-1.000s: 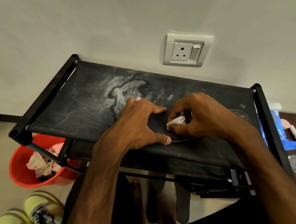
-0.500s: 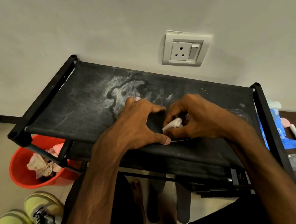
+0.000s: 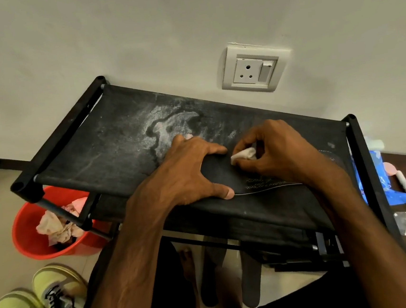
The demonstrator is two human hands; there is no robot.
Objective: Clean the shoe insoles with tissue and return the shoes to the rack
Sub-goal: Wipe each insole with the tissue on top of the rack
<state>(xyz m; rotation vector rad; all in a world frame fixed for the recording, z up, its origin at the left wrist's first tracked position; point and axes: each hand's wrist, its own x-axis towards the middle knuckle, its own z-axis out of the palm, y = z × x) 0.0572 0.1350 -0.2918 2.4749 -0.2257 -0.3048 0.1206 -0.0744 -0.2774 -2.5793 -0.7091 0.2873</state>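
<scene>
The red bucket (image 3: 25, 235) is sitting on the floor at the left, partly under the rack's corner, and it's holding a heap of crumpled used tissues (image 3: 55, 226). The rack's (image 3: 92, 149) corner post and lower bars are crossing in front of it, so a chunk of the rim is hidden.

Up on the rack's dusty black top shelf, a dark insole (image 3: 224, 176) is lying flat near the front edge, right of the middle. The person's left hand (image 3: 186, 172) is pressing down on it with fingers spread, thumb at the near edge, not wrapping round anything. The right hand (image 3: 278, 151) is pinching a small wad of white tissue (image 3: 244, 154) between thumb and fingertips. The wad's tip is resting on the insole just beside the left index finger.

Both forearms are reaching over the front of the rack and blocking most of the lower shelves. Through the gap between them a pair of dark insoles (image 3: 251, 280) is showing down low, next to a bare foot (image 3: 186, 262). Yellow-green sneakers (image 3: 38, 306) are standing at the bottom left, near the bucket. A wall socket (image 3: 251, 71) is sitting above the rack. Off to the right a blue packet (image 3: 383, 183) and some pens (image 3: 404, 185) are lying on a brown surface, partly cut off by the rack's side rail.
</scene>
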